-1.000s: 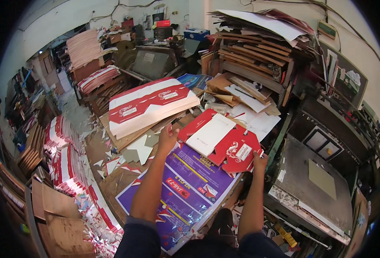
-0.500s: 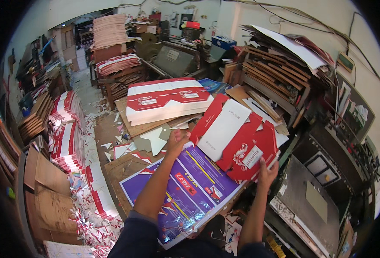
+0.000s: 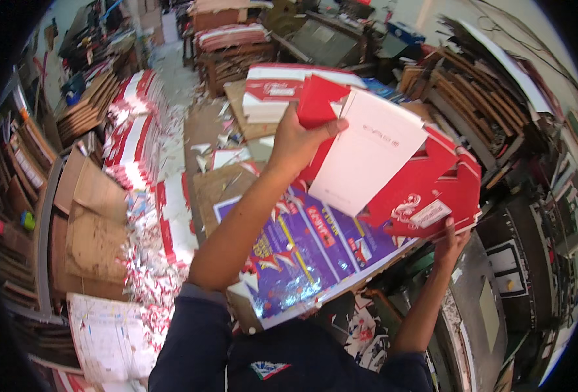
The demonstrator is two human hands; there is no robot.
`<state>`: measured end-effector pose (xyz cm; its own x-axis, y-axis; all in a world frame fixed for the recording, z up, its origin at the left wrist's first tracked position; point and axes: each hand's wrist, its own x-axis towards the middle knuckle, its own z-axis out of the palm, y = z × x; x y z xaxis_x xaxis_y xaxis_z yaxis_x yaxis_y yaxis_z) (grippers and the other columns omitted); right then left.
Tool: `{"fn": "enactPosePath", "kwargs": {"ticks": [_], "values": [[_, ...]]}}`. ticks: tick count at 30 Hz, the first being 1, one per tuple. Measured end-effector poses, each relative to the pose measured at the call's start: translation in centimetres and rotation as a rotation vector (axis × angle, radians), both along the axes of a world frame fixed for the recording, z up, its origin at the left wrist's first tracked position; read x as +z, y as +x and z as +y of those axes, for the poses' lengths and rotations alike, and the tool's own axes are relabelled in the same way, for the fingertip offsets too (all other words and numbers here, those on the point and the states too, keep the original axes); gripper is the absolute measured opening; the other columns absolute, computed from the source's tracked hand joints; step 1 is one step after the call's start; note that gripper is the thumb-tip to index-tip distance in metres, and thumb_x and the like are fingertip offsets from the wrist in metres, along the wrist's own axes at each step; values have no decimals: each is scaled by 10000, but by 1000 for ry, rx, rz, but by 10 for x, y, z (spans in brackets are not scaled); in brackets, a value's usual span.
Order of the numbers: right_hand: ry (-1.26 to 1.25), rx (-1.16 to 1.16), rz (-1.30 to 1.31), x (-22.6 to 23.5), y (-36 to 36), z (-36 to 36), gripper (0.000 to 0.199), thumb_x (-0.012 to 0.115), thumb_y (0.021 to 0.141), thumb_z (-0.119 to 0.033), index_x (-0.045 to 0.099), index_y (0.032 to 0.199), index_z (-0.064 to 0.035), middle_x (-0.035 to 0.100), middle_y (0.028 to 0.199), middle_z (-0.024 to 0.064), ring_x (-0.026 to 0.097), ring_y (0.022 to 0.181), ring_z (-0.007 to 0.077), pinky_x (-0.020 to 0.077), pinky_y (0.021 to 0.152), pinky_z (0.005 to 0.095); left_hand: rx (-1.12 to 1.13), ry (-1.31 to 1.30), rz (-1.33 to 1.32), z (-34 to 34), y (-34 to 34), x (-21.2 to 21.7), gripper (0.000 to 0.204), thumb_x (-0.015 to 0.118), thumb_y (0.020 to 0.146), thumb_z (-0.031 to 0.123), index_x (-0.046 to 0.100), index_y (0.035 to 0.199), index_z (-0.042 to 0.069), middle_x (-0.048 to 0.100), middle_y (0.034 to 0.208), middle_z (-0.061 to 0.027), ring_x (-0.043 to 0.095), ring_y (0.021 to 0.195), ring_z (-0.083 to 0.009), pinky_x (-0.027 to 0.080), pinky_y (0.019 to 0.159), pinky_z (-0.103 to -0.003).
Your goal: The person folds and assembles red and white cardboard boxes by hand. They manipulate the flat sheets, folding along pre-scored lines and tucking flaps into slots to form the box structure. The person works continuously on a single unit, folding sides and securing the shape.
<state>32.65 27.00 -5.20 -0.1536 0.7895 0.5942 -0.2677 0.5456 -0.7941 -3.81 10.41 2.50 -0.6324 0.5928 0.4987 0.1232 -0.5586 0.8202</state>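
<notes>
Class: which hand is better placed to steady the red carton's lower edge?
Right, probably. The right hand already grips the red carton at its lower corner; the left hand holds the top edge.

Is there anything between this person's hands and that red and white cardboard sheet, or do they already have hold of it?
Nothing visible is in between. The left hand grips the upper edge of the red and white die-cut carton sheet, and the right hand holds its lower right corner. The sheet is lifted above the purple printed sheets.

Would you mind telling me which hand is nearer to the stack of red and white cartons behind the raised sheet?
Left. The left hand grips the red-and-white sheet just below the stack; the right hand holds its far lower corner.
</notes>
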Motion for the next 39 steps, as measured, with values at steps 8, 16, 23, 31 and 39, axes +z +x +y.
{"fn": "enactPosePath", "kwargs": {"ticks": [8,16,23,31,39], "values": [[-88,188,-128,-44,-43,4,574,725,924,-214,480,1390,14,619,1301,112,580,1176,206,407,1032,351,-10,-248,46,-71,-30,-62,704,918,705,311,561,1220,-10,694,1095,-102,673,975,-175,540,883,-324],[-165,265,-111,-51,-54,-22,634,681,921,-135,388,1469,-14,552,1382,134,537,1245,237,387,1066,400,-143,-86,0,-76,-19,-89,1106,895,709,267,225,1548,0,479,1448,-172,534,1262,-246,427,1075,-353],[-199,185,-212,-80,-57,-4,609,716,940,-210,426,1422,24,559,1354,157,546,1200,232,406,1053,390,33,-169,117,-60,-36,-146,898,815,835,307,291,1505,21,561,1353,-172,563,1230,-247,451,1038,-385],[-420,52,-420,-37,-58,10,576,634,974,-401,574,1268,91,675,1144,164,661,963,222,519,853,344,285,-680,147,-69,-22,-105,824,692,884,517,426,1335,-119,624,1197,-282,645,1103,-362,501,944,-400],[-423,-114,-949,-106,-44,35,687,658,894,-581,695,1028,92,706,936,148,618,805,205,489,770,356,261,-1049,386,-96,-34,-141,922,748,817,530,404,1411,-85,511,1355,-340,514,1285,-425,452,1040,-441]]}}
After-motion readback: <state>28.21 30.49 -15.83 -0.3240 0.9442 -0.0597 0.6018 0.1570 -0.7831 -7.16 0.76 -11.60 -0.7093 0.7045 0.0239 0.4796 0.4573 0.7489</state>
